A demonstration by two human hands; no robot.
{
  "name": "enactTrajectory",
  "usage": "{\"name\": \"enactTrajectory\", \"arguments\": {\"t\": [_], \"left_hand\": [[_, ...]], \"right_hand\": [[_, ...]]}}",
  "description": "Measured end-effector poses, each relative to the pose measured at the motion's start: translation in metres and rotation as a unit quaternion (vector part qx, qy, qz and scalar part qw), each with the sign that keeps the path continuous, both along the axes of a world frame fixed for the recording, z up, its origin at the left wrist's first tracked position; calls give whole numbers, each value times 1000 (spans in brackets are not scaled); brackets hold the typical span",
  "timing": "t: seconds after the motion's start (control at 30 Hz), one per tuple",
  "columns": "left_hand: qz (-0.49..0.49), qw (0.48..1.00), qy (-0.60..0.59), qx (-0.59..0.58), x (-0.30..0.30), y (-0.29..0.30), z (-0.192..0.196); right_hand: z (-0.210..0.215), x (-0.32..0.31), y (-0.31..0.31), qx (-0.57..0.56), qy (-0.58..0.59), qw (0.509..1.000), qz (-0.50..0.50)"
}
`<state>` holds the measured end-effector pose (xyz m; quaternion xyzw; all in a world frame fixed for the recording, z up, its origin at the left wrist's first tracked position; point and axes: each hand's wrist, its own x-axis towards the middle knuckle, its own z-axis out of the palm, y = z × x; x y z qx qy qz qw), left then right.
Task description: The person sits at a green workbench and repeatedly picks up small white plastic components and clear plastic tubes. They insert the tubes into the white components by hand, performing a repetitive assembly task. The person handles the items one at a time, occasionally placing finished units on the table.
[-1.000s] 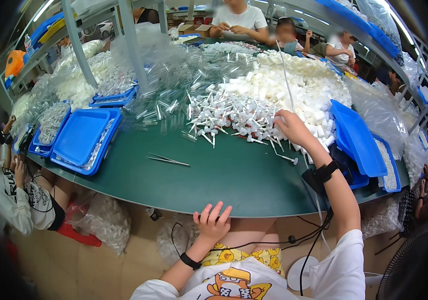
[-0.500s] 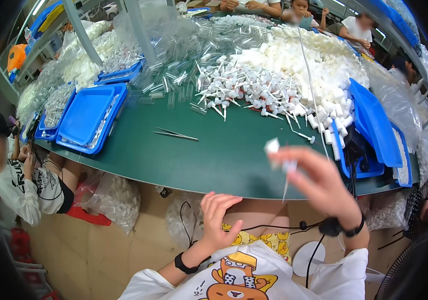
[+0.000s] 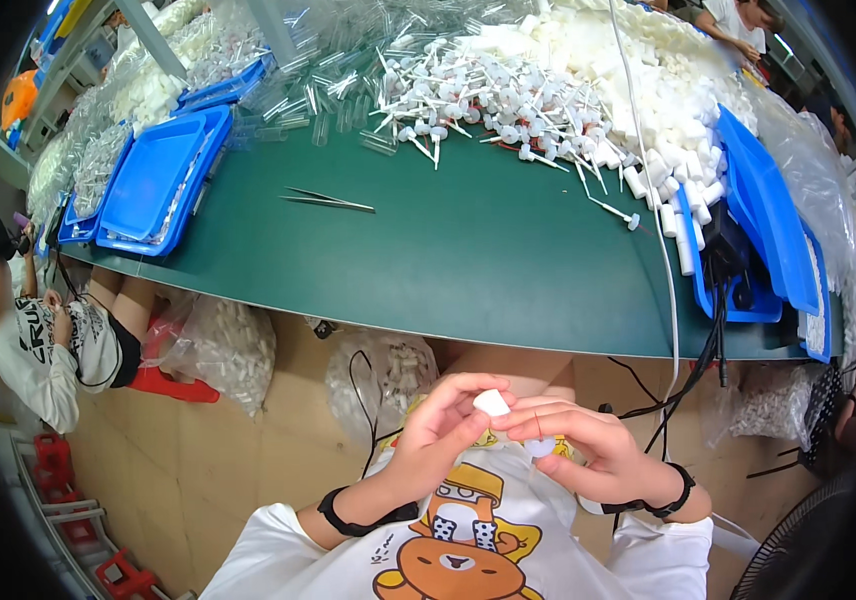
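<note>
Both my hands are close together over my lap, just off the table's near edge. My left hand (image 3: 438,425) pinches a small white cap (image 3: 493,403) between thumb and fingers. In my right hand (image 3: 598,455) is a translucent white stopper (image 3: 541,447), held between thumb and fingers; its stem is hidden. The right fingertips reach to the white cap. On the green table (image 3: 428,265) lie metal tweezers (image 3: 330,201). Further back are a heap of stemmed stoppers (image 3: 498,85) and a heap of white caps (image 3: 668,165). One stemmed stopper (image 3: 615,213) lies apart from its heap.
Clear tubes (image 3: 323,125) lie loose at the back. Blue trays (image 3: 153,180) stand at the left, and more blue trays (image 3: 773,220) lean at the right. A white cable (image 3: 660,250) and black cables (image 3: 718,330) hang over the front edge. A co-worker (image 3: 38,325) sits at the left.
My right hand has come down from above the table to my lap with the cap and stopper. My left hand has risen to meet it and now holds the cap.
</note>
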<state>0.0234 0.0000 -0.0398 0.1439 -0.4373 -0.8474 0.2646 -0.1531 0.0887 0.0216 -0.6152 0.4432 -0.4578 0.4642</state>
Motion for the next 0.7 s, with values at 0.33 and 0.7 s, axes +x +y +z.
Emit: {"name": "enactTrajectory", "arguments": {"t": [0.33,0.7], "left_hand": [[-13,999,-17,33,-13,1,22],[-35,998,-61,3,-12,-5,20]], "right_hand": [[-17,-10,11,28,-92,988,-119],[-16,-8,4,152,-309,929,-138]]}}
